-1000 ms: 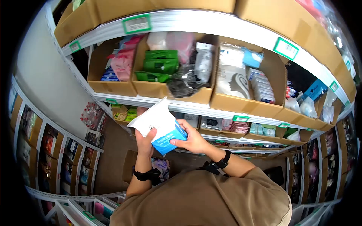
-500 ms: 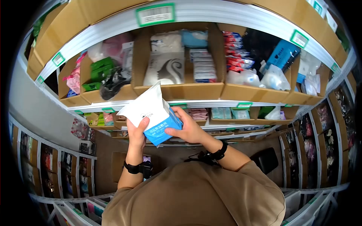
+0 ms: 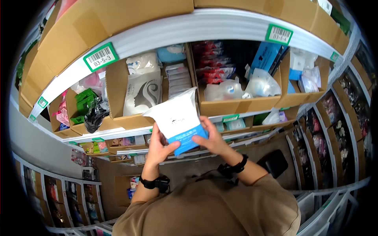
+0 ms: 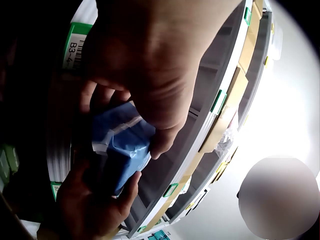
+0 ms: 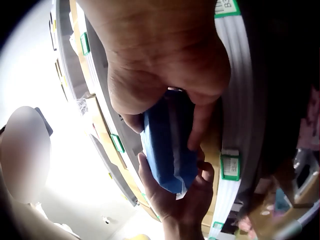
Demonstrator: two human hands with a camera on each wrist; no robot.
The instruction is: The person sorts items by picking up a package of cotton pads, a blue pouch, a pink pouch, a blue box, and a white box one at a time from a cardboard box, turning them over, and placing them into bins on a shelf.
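Shelves [image 3: 157, 31] of boxes [image 3: 236, 106] ahead; left hand [image 3: 157, 148] and right hand [image 3: 215, 138] curl fingers [image 5: 201, 122] round a packet [image 3: 177, 120], which harder squeezing could crumple.

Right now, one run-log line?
left hand: grips white-and-blue package | right hand: grips same package | beyond: stocked cardboard box

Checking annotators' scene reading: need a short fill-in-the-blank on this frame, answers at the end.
1. The left hand and right hand hold one packet that is white above and ____ below.
2. In the head view, the large shelf label at upper left reads ____.
3. That label's border is ____.
4. The crumpled plastic bundle beside the green packs is ____.

Missing words: blue; B3-5-3; green; black.
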